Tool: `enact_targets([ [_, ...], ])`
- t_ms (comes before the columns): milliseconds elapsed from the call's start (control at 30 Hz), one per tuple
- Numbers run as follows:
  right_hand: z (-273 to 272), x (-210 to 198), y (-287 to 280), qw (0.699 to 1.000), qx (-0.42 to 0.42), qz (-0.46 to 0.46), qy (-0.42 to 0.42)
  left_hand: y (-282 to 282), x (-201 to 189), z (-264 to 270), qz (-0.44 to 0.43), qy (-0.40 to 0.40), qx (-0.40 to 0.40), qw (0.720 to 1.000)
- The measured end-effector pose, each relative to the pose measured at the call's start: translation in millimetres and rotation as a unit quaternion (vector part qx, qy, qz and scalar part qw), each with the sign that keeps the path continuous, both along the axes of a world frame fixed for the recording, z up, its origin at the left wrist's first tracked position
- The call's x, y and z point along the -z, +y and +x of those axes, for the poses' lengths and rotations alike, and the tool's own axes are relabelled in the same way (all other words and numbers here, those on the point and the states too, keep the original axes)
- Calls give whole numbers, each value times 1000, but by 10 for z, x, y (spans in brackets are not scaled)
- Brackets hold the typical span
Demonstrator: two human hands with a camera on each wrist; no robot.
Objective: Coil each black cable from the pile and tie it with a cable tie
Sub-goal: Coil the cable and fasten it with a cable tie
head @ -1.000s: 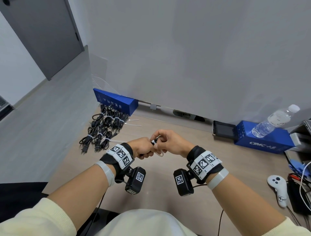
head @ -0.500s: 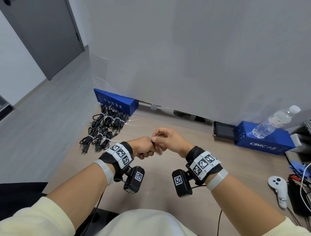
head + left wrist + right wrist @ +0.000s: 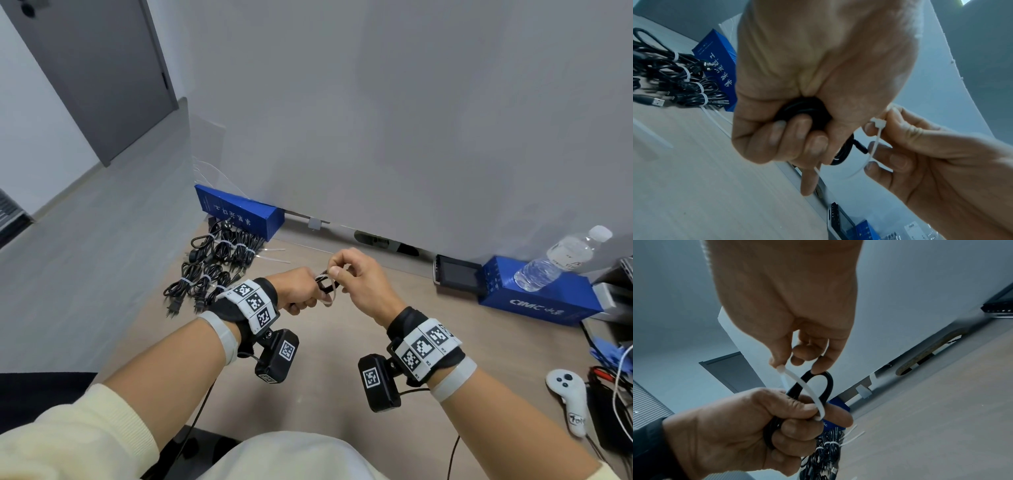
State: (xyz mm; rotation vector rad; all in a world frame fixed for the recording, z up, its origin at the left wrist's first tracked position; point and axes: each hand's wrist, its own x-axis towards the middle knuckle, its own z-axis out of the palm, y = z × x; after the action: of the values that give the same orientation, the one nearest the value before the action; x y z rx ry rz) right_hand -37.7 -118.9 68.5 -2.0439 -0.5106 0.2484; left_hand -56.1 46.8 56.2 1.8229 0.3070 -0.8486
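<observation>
My left hand (image 3: 301, 293) (image 3: 797, 129) (image 3: 748, 426) grips a coiled black cable (image 3: 323, 284) (image 3: 803, 107) (image 3: 818, 382) in its fist above the wooden table (image 3: 325, 342). A white cable tie (image 3: 330, 298) (image 3: 874, 142) (image 3: 805, 387) arcs around the coil. My right hand (image 3: 356, 277) (image 3: 910, 146) (image 3: 797, 344) pinches the tie's head end between thumb and forefinger. The tie's other end runs under my left fingers. Only one loop of the cable sticks out of the fist.
Several tied black cable bundles (image 3: 212, 267) (image 3: 674, 81) lie at the table's far left by a blue box (image 3: 239, 212), with loose white ties (image 3: 274, 255) beside them. To the right are another blue box (image 3: 534, 294) with a water bottle (image 3: 561, 260), a small screen (image 3: 457, 275) and a white controller (image 3: 568, 397).
My right hand has drawn a little up and to the right, away from the left fist. The cable loop and the tie now show between the hands.
</observation>
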Motion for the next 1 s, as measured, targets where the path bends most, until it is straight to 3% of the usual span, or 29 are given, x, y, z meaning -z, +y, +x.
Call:
enact_targets([
  [267, -68, -84, -110, 994, -38, 79, 61, -44, -27, 29, -12, 5, -5, 1000],
  [533, -124, -11, -109, 995, -31, 97, -6, -66, -28, 33, -32, 19, -25, 999],
  [800, -157, -84, -113, 995, -32, 94, 11, -32, 41, 23, -34, 52, -56, 996],
  [900, -144, -64, -125, 993, -28, 110, 21, 6, 69, 3, -88, 81, -81, 990],
  [1000, -142, -24, -157, 989, -31, 139, 48, 143, 114, -10, -200, 128, -117, 964],
])
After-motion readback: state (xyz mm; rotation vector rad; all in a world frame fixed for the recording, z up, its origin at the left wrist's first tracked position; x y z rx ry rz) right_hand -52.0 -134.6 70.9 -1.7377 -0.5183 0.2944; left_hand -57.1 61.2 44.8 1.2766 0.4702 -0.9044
